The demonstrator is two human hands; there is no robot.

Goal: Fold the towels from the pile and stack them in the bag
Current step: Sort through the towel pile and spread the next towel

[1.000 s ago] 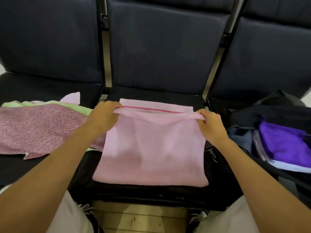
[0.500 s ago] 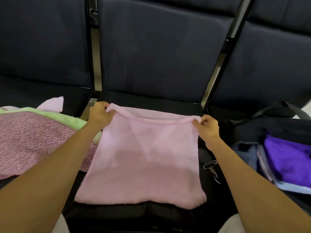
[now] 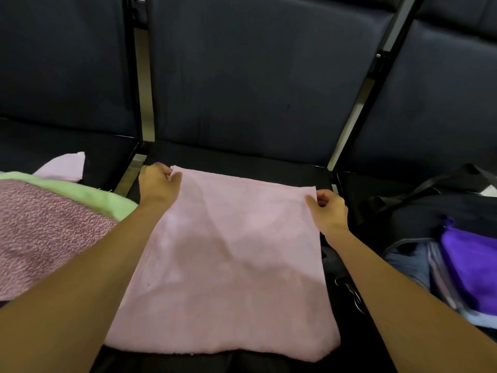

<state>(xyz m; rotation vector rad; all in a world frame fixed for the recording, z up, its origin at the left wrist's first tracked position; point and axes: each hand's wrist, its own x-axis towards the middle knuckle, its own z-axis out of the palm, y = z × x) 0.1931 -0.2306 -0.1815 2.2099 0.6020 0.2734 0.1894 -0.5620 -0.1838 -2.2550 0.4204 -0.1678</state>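
Note:
A pale pink towel lies folded flat on the middle seat. My left hand pinches its far left corner. My right hand sits at the far right corner with fingers curled at the towel's edge. On the left seat lies the pile: a speckled pink towel on top, a light green one under it, and a pale pink corner behind. A dark bag stands open on the right seat, holding a folded purple towel on other folded cloths.
Dark blue seat backs rise behind the three seats, with metal frame bars between them. A bag strap arches over the bag. A metal clip lies beside the pink towel's right edge.
Both hands carried the towel's near edge up and over to the far edge, covering the red-striped hem. The fold now lies flat with the corners set down.

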